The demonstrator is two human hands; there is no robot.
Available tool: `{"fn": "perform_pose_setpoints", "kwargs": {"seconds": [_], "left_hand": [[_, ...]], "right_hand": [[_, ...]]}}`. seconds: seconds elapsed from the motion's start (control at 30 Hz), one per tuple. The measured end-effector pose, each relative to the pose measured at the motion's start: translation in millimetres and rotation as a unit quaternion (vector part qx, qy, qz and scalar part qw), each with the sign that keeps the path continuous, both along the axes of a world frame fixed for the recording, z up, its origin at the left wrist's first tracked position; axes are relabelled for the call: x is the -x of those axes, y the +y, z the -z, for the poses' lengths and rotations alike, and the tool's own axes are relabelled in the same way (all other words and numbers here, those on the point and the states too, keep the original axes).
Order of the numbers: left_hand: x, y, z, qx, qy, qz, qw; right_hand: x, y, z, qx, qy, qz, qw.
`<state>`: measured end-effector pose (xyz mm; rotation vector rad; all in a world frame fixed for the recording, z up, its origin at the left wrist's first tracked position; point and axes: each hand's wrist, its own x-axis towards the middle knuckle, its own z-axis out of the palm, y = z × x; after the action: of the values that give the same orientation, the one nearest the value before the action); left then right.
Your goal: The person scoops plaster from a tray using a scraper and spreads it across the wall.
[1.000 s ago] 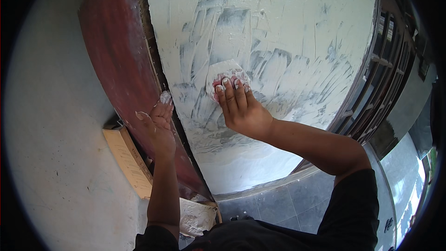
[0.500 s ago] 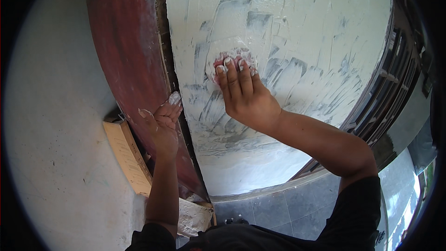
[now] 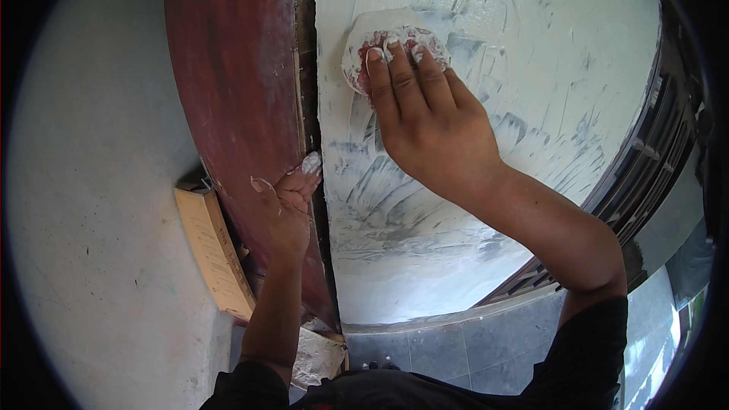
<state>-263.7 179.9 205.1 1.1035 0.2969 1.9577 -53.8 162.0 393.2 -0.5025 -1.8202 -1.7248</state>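
A: What is the right hand (image 3: pixel 437 125) holding at this moment?

B: On my remote feed, its fingers (image 3: pixel 408 95), whitened at the tips, close over a smeared pad (image 3: pixel 391 24), white with a reddish middle. I see the pad under and just beyond those fingertips, against a pale wall (image 3: pixel 562 53) streaked grey. The thumb is hidden from me.

A: And the left hand (image 3: pixel 288 205)?

B: Bare and loosely open, thumb apart, one fingertip thick with white. I see it over a dark red board (image 3: pixel 235 68), its fingertips near the gap (image 3: pixel 307 68) beside the wall; I cannot tell whether they touch.

A: Anything close by?

B: A tan box (image 3: pixel 215 250), tilted, to the left of those fingers and below them.
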Motion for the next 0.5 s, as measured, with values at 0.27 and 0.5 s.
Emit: {"fn": "perform_pose_setpoints", "kwargs": {"seconds": [0.27, 0.5], "left_hand": [[1, 5, 8, -0.021, 0.039, 0.0, 0.999], [3, 2, 3, -0.015, 0.024, 0.003, 1.0]], "right_hand": [[-21, -16, 99, 0.12, -0.122, 0.017, 0.985], [-22, -35, 6, 0.067, -0.01, 0.006, 0.998]]}}
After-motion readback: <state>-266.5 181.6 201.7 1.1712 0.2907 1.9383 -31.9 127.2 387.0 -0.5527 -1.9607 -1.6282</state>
